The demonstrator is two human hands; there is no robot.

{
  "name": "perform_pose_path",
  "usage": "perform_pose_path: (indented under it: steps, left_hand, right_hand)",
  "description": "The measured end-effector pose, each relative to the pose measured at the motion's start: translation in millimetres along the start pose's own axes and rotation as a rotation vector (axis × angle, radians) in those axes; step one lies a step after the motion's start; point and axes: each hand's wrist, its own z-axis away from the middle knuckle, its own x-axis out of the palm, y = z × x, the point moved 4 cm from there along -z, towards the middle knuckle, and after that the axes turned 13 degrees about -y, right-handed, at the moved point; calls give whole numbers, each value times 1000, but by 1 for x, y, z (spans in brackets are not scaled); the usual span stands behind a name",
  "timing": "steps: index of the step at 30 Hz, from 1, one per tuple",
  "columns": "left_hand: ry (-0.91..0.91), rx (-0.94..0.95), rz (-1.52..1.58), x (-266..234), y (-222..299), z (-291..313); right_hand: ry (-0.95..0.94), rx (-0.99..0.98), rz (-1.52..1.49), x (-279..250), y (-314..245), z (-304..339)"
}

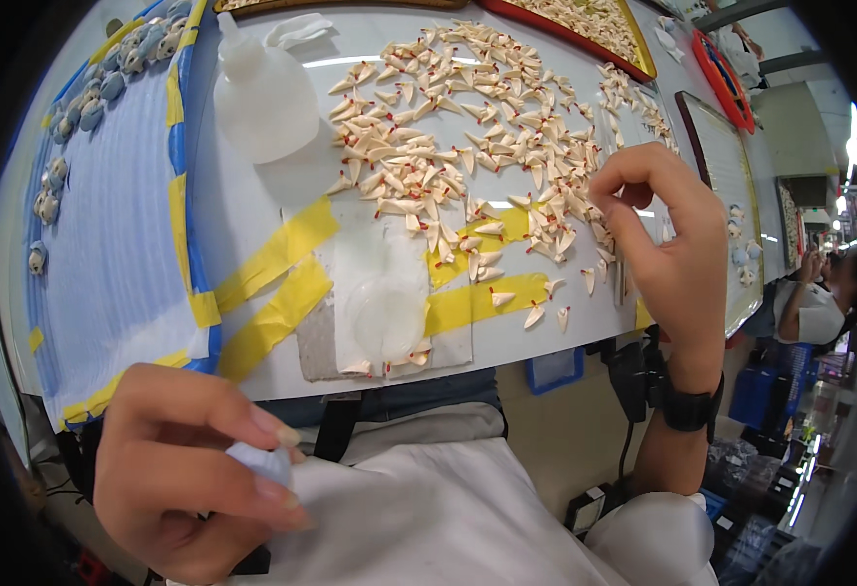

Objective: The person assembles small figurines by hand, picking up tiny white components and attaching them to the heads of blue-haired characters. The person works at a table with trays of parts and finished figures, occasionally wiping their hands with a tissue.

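Low at the left, my left hand (189, 474) is closed, with a small rounded pale-blue piece (264, 463) pinched between thumb and fingers. My right hand (665, 230) bends over the right edge of a spread of small cream cone-shaped pieces with red tips (521, 132). Its thumb and forefinger are curled together at the pieces; what lies between them, if anything, is hidden. A dark band circles the right wrist. Between the hands, a white sheet with a clear round patch (386, 313) is taped to the table with yellow tape (277, 256).
A translucent squeeze bottle (267, 103) stands behind the tape. At the left, a blue-lined tray (116, 234) holds several small blue-and-white figures along its far side. Trays of cones (594, 24) border the back. Another person (819, 303) sits farther right.
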Motion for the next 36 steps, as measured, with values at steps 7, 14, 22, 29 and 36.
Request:
perform_pose_path:
  steps: [7, 14, 22, 29, 36]
  left_hand:
    - [4, 17, 202, 18, -23, -1]
    - [-66, 103, 373, 32, -33, -4]
    - [159, -42, 798, 46, -37, 0]
    - [68, 197, 574, 43, -45, -4]
    - [143, 58, 667, 42, -40, 4]
  right_hand:
    - [118, 10, -39, -17, -10, 18]
    - [307, 84, -549, -3, -40, 46]
    - [201, -48, -601, 25, -63, 24]
    - [126, -111, -489, 33, -72, 17]
    - [124, -255, -27, 47, -95, 6]
